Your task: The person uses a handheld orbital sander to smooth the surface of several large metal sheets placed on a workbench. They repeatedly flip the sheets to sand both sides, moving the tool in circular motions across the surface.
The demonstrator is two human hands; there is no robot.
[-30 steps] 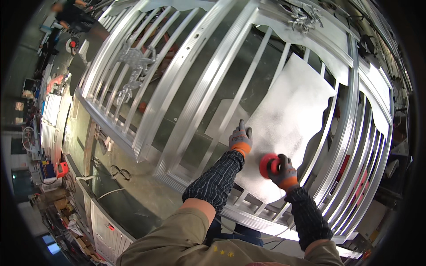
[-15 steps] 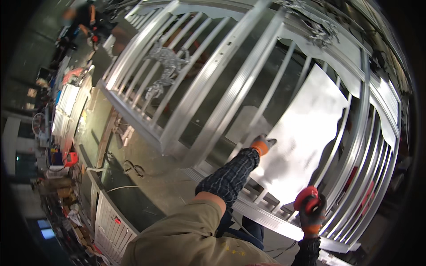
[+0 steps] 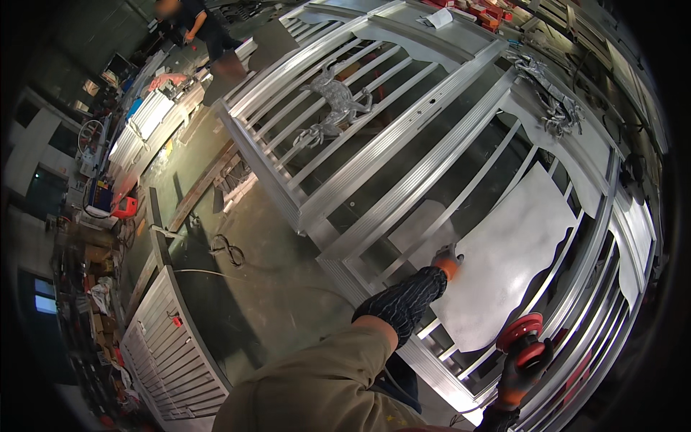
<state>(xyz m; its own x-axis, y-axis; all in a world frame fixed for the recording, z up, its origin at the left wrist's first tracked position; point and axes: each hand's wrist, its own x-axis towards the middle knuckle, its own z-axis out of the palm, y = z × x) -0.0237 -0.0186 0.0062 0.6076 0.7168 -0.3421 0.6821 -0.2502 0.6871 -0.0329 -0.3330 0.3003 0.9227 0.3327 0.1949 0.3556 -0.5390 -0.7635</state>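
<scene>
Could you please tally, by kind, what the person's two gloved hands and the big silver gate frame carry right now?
Gloved hands: 2, the left hand on the flat metal sheet, the right hand
Red round power tools: 1, the red tool in the right hand's grip
Flat metal sheets: 1
Cast animal ornaments on the gate frame: 2
Total: 6

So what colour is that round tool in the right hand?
Red, the round tool gripped by the right hand; head view shows it.

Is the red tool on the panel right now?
No: the red tool in the right hand is off the panel, over the frame's lower rails.
</scene>
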